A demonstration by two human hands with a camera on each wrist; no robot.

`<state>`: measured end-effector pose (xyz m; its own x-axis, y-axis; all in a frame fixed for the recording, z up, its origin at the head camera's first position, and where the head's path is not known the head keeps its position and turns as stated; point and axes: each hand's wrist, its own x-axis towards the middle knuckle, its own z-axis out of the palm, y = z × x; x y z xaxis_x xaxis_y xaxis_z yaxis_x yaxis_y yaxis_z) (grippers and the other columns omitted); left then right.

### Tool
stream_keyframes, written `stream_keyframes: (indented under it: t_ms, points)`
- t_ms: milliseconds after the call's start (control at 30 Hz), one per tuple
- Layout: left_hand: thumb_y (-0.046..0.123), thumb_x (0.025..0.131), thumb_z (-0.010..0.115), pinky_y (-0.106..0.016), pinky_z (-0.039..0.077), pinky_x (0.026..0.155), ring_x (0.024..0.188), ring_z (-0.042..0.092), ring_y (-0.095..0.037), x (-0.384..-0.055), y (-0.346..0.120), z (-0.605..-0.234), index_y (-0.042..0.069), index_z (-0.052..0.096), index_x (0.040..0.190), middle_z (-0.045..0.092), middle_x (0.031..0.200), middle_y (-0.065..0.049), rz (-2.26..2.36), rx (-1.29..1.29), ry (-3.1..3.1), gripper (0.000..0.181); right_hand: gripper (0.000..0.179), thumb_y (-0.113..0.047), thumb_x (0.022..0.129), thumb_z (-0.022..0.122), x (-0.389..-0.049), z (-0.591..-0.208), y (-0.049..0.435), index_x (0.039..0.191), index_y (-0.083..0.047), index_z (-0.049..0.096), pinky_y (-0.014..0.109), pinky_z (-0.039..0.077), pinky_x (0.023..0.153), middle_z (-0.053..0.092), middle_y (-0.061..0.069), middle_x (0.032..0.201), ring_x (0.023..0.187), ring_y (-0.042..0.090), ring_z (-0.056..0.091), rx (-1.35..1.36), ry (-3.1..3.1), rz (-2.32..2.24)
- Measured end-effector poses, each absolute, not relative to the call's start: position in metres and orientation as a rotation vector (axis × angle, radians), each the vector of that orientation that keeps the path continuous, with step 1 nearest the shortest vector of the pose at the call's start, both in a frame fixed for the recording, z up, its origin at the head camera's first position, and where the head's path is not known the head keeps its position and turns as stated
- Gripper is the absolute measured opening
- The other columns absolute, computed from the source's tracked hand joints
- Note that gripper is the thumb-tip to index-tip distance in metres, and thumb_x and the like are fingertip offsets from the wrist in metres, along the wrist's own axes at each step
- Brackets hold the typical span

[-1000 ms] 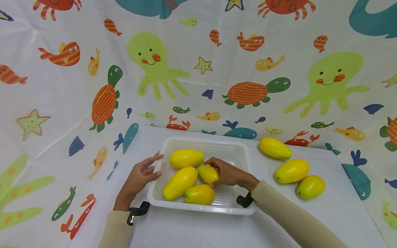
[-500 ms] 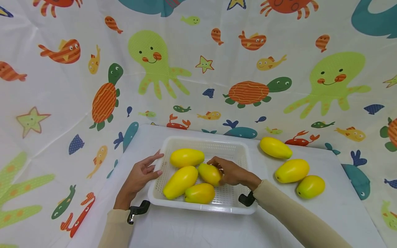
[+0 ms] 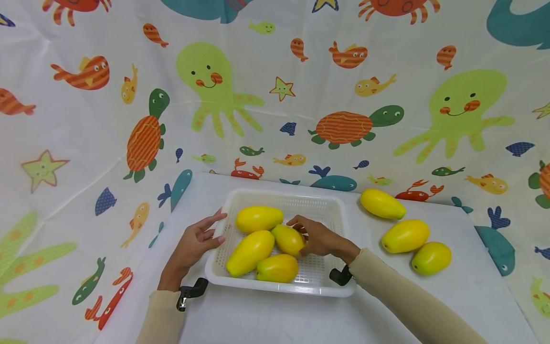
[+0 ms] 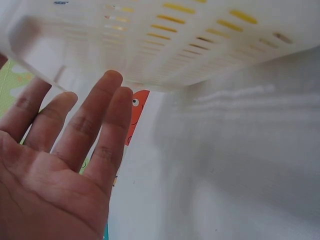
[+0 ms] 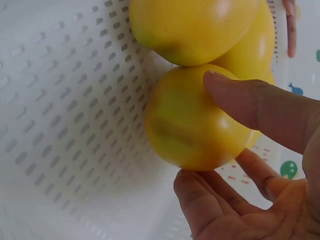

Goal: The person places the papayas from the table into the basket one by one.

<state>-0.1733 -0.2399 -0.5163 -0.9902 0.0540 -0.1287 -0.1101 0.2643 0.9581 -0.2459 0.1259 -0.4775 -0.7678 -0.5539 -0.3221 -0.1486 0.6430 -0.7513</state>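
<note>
In a white plastic basket (image 3: 320,210) with slotted walls lie several yellow papayas. My right hand (image 3: 320,239) grips a small papaya (image 3: 289,240) with a greenish end, thumb on one side and fingertips on the other, as the right wrist view shows at the papaya (image 5: 195,125). Around it lie a papaya (image 3: 259,219) at the back, a longer one (image 3: 250,253) at left and another (image 3: 277,268) in front. My left hand (image 3: 195,241) stays at the basket's left side, fingers loosely spread with tips at the rim; the left wrist view shows its palm holding nothing.
Three more papayas lie on the white table (image 3: 275,320) right of the basket: one far back (image 3: 382,204), one in the middle (image 3: 406,236) and one nearer (image 3: 431,258). Behind the table hangs a curtain (image 3: 266,62) printed with sea animals.
The small papaya in my right hand has turned and shifted slightly within the basket, first right, then a little back left. The left hand and the other papayas have stayed in place.
</note>
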Motion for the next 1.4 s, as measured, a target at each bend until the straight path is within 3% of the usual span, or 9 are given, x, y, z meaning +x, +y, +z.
stream_keyframes:
  t_ms: [500,767,1133,1400]
  points:
    - [0.034,0.096,0.080,-0.036,0.058,0.104,0.153,0.048,-0.035,-0.174,-0.241,-0.517,0.034,0.053,0.156,0.028,0.174,0.018,1.826,-0.042,2.388,0.066,0.082,-0.008,0.084,0.090,-0.249,-0.435,0.141,0.153,-0.019,0.048,0.057,0.040,0.125,0.047,0.008,0.165,0.155,0.035,0.044,-0.580,2.475,-1.010]
    - [0.035,0.096,0.080,-0.038,0.056,0.107,0.155,0.045,-0.037,-0.174,-0.240,-0.518,0.034,0.054,0.156,0.029,0.174,0.017,1.813,-0.049,2.406,0.066,0.086,-0.012,0.083,0.092,-0.252,-0.414,0.161,0.156,-0.017,0.045,0.059,0.036,0.127,0.047,0.013,0.164,0.156,0.039,0.041,-0.604,2.529,-1.074]
    - [0.034,0.096,0.080,-0.038,0.056,0.106,0.155,0.045,-0.038,-0.175,-0.240,-0.518,0.033,0.054,0.156,0.029,0.174,0.016,1.823,-0.036,2.404,0.065,0.083,-0.016,0.083,0.093,-0.265,-0.402,0.197,0.154,-0.017,0.049,0.063,0.046,0.117,0.050,0.013,0.162,0.154,0.044,0.043,-0.656,2.703,-1.304]
    - [0.036,0.095,0.081,-0.038,0.057,0.106,0.154,0.046,-0.037,-0.174,-0.239,-0.518,0.034,0.055,0.155,0.030,0.174,0.017,1.813,-0.050,2.406,0.066,0.085,-0.023,0.085,0.091,-0.280,-0.406,0.224,0.158,-0.019,0.046,0.063,0.035,0.127,0.045,0.007,0.167,0.158,0.037,0.040,-0.571,2.823,-1.422]
